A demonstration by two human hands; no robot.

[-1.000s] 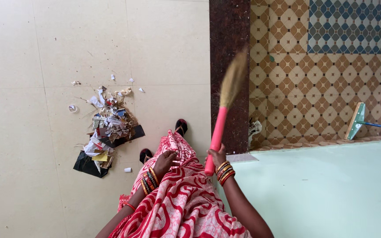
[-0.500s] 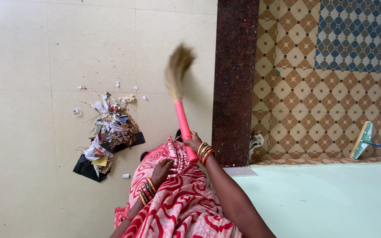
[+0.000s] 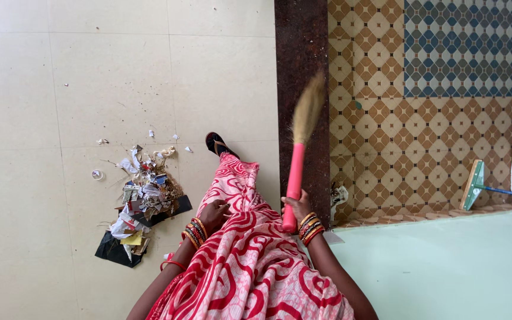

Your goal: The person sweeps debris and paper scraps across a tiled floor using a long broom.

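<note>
Right hand [image 3: 296, 207] has its grip clamped around the low end of the pink handle of the broom [image 3: 299, 155], which points up and away, its straw head blurred over the dark brown stone strip [image 3: 303, 53] between the cream floor tiles [image 3: 90, 77] and the patterned brown tiles [image 3: 380, 136]. Left hand [image 3: 213, 213] rests on the red and white garment [image 3: 250, 261], fingers curled into the cloth; grip looks closed on a fold, though whether it truly pinches the fabric is hard to tell. Bangles on both wrists. One foot in a dark sandal [image 3: 216, 144] is stepped forward on the cream floor. The litter pile [image 3: 143, 195], paper scraps, straw and bits on a black sheet, lies on the cream floor to the left of the person, well apart from the broom head; a few loose scraps sit just above it and a small ring-shaped piece to its left. A green-headed mop [image 3: 474, 184] lies on the patterned tiles at right, beside a pale green surface [image 3: 445, 261]. Risks, as I judge them: the broom head is raised and blurred, so a hard sweep could scatter the gathered pile instead of holding it together; the hanging garment hem is close to the litter and could drag through it; the forward foot is near the loose scraps and could kick them about.
</note>
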